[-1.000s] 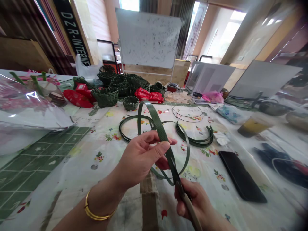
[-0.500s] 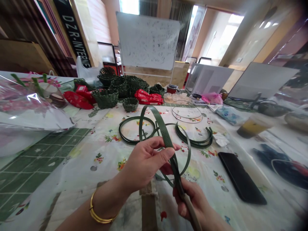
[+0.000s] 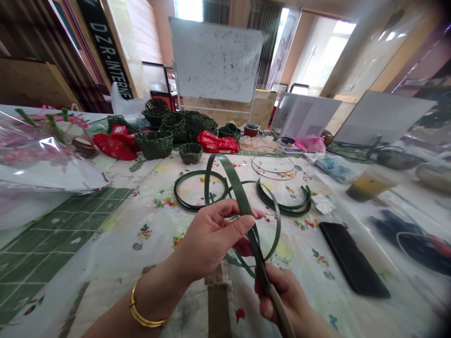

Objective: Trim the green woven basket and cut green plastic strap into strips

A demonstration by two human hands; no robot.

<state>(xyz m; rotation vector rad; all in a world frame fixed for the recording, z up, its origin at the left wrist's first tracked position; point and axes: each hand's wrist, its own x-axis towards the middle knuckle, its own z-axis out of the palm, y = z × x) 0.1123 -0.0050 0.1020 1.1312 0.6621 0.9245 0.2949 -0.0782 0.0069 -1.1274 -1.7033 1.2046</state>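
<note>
A green plastic strip [image 3: 233,180] with a textured surface arches up in a loop in front of me. My left hand [image 3: 214,234] pinches it between thumb and fingers. Lower right, my right hand [image 3: 287,293] grips a dark-bladed cutting tool [image 3: 261,267] with a brownish handle; whether it is a knife or scissors I cannot tell. Its blade lies along the strip just below my left fingertips. A narrower green length [image 3: 277,220] curves out to the right from there. Behind my hands lie a round coil of green strip [image 3: 177,190] and a bundle of curved strips [image 3: 292,210].
Dark green woven baskets [image 3: 155,143] and red packets [image 3: 216,142] stand at the back. A black phone [image 3: 354,260] lies at right, near a cup of yellowish drink [image 3: 369,184]. Clear plastic wrapping [image 3: 45,159] bulges at left. A thin wire ring [image 3: 274,178] rests on the flowered tablecloth [image 3: 141,253].
The narrow length at right has bowed slightly further out, and a small gap shows between strip and tool. Both hands hold nearly the same place.
</note>
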